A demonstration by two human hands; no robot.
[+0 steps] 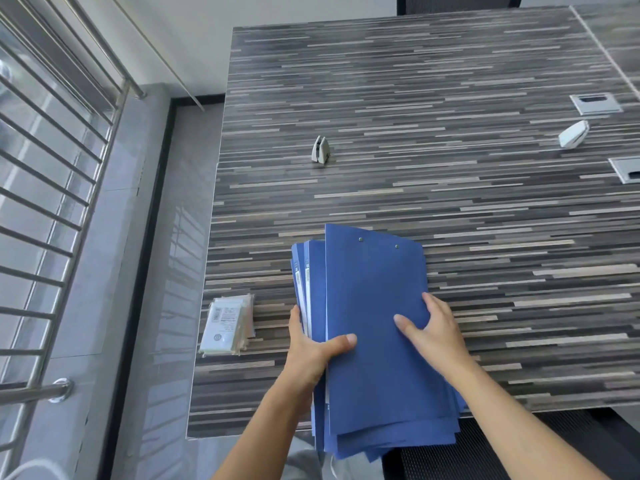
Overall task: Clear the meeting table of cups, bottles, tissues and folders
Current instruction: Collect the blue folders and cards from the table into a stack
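Note:
A stack of several blue folders (374, 306) is held over the near edge of the striped meeting table (415, 116), tilted up toward me. My left hand (311, 351) grips the stack's left side, thumb on the top cover and fingers wrapped under the spines. On the right half of the top folder my right hand (433, 330) lies spread, its fingers curling around the right edge. The folders' lower ends hang past the table edge above my lap.
A clear plastic packet of labelled sleeves (227, 325) lies at the table's near left corner. Two white partition clamps (320, 150) (573, 134) stand on the tabletop. Two metal cable grommets (595, 103) (628, 169) are at the right. A railing (52, 150) runs along the left, a mesh chair (485, 452) sits below.

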